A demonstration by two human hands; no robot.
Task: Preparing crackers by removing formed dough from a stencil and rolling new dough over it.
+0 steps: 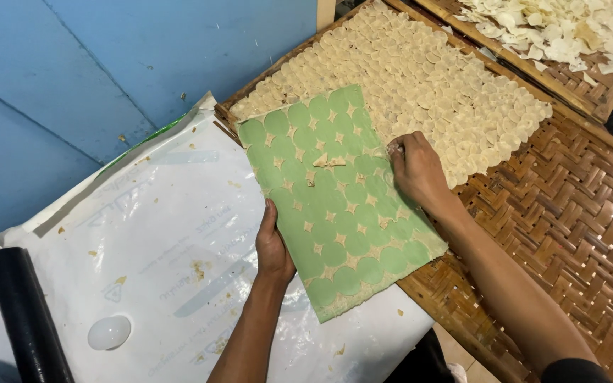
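Note:
A green mat (pixel 335 206) lies across the edge of a woven bamboo tray (pixel 569 213), covered with a thin dough web full of round cut-out holes. My left hand (pixel 272 245) grips the mat's left edge, thumb on top. Over the mat's right edge my right hand (pixel 416 169) is closed, pinching what looks like a small pale dough disc; the item itself is hard to make out. Many round dough discs (pixel 420 78) lie in overlapping rows on the tray just beyond the mat. A few dough scraps (pixel 328 162) sit on the mat's middle.
A white plastic sheet (pixel 164 248) covers the surface to the left, with crumbs, a small white round lump (pixel 108 332) and a black roll (pixel 26 315). A second bamboo tray (pixel 569 28) of irregular pale chips stands at the top right. A blue wall (pixel 72 71) rises behind.

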